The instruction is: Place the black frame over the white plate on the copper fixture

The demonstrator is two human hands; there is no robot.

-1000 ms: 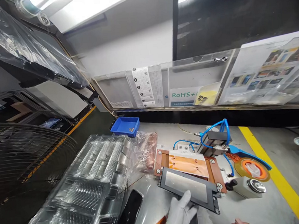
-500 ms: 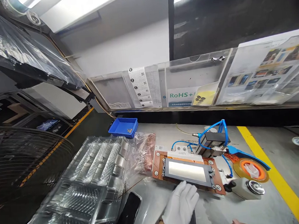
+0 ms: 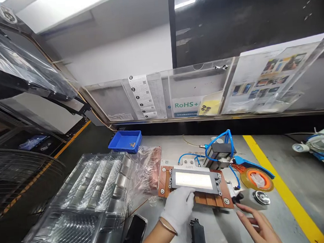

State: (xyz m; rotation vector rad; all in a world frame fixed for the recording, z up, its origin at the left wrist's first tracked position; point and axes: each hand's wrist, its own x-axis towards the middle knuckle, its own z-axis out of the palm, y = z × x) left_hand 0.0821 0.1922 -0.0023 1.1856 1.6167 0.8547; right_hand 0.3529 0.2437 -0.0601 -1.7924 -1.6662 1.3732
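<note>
My left hand (image 3: 178,206), in a white glove, has its fingers closed at the near edge of a dark-framed panel with a pale, shiny middle (image 3: 194,180). That panel sits at a tilt over a brown fixture (image 3: 224,191); the gloved fingertips are partly hidden. My right hand (image 3: 258,224) is bare, its fingers apart and the index finger stretched toward a black knob (image 3: 238,197) at the fixture's right end. Whether the finger touches the knob, I cannot tell. Below the fixture lies a black plastic part (image 3: 197,235).
Clear plastic trays (image 3: 74,216) stand at left beside a dark phone (image 3: 136,227). Behind are a blue bin (image 3: 126,140) and a plastic-wrapped copper-coloured bundle (image 3: 154,170). A pneumatic cylinder with blue hoses (image 3: 218,151), a tape roll (image 3: 257,179) and a metal-capped bottle (image 3: 261,197) stand right.
My left hand has moved from resting open before the panel to closing at its near edge, uncovering the black part. My right hand has come up toward the knob. The view has shifted right.
</note>
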